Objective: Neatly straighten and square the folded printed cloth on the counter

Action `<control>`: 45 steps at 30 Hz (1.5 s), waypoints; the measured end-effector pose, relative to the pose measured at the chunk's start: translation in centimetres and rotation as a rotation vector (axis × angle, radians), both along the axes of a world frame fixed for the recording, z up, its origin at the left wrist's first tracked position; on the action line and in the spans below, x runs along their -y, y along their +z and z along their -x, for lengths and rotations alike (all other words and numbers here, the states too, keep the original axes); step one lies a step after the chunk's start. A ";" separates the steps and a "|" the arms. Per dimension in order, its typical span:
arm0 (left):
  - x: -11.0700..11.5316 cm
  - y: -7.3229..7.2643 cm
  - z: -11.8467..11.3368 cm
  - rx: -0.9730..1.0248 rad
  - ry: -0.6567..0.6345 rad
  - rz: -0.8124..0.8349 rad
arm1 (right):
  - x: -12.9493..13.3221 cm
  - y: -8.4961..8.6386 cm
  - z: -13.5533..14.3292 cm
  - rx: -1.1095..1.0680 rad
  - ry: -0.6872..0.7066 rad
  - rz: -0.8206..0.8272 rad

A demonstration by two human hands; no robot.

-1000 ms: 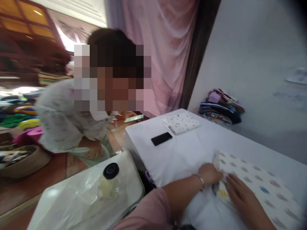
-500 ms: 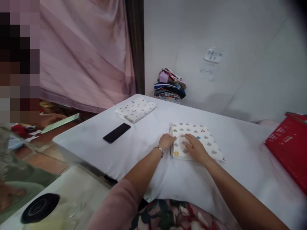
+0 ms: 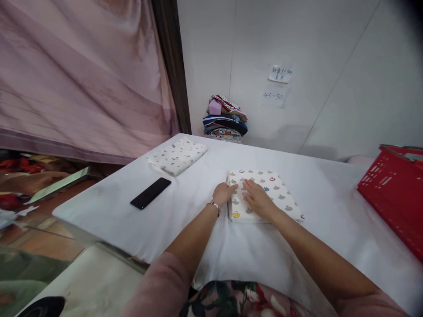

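A folded white cloth (image 3: pixel 274 200), printed with grey mouse-head shapes and a few coloured ones, lies flat on the white-covered table (image 3: pixel 205 169). At its left edge is my left hand (image 3: pixel 224 193), thumb over the top and the other fingers closed at the side, partly hidden. My right hand (image 3: pixel 259 199) rests palm down on the cloth's upper face, its fingers stretched out. Farther left lie another folded white cloth (image 3: pixel 178 155) with small dark prints and a black phone (image 3: pixel 150 193).
A red plastic basket (image 3: pixel 395 189) stands at the table's right side. Behind the far edge, folded clothes (image 3: pixel 225 121) are piled against the wall. A pink curtain (image 3: pixel 82 79) hangs at the left. A lower pale surface (image 3: pixel 99 281) with a black object (image 3: pixel 46 306) is at lower left.
The view has turned slightly, and a person at the left has mostly left it. My right hand has slid slightly left over the cloth; my left hand stays at the cloth's edge.
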State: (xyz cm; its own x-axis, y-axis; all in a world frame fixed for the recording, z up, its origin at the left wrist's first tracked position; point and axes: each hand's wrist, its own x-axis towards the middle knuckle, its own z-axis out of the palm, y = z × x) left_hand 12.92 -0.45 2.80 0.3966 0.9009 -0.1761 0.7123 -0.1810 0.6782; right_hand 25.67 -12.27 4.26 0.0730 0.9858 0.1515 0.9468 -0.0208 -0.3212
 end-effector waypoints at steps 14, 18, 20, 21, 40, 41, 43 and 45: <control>-2.3 0.1 -1.8 0.053 0.061 -0.001 | -4.2 -0.4 0.8 0.090 -0.036 0.124; -2.3 -0.7 -2.2 0.094 0.092 -0.034 | -4.6 -1.5 1.0 0.088 -0.035 0.129; -2.4 -1.0 -2.1 0.111 0.099 -0.013 | -4.5 -1.7 1.0 0.086 -0.013 0.125; -2.5 -1.1 -2.1 0.115 0.104 0.002 | -4.5 -1.7 1.1 0.087 -0.004 0.130; -6.6 -1.6 -4.5 0.073 0.110 0.056 | -2.4 -1.7 6.0 0.022 0.140 0.106; -6.7 -1.5 -4.7 0.054 0.113 0.039 | -2.5 -1.7 6.1 0.032 0.141 0.094; -7.0 -1.5 -5.0 0.012 0.119 0.004 | -2.5 -1.6 6.3 0.052 0.131 0.074; -7.1 -1.4 -5.1 -0.030 0.104 -0.023 | -2.2 -1.5 6.6 0.068 0.115 0.072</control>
State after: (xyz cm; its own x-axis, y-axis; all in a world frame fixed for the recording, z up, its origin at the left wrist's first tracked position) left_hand 18.00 6.63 1.45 0.2953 0.9410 -0.1653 0.7482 -0.1202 0.6525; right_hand 19.03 -10.03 2.72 -0.0491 0.9955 0.0806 0.9638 0.0684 -0.2578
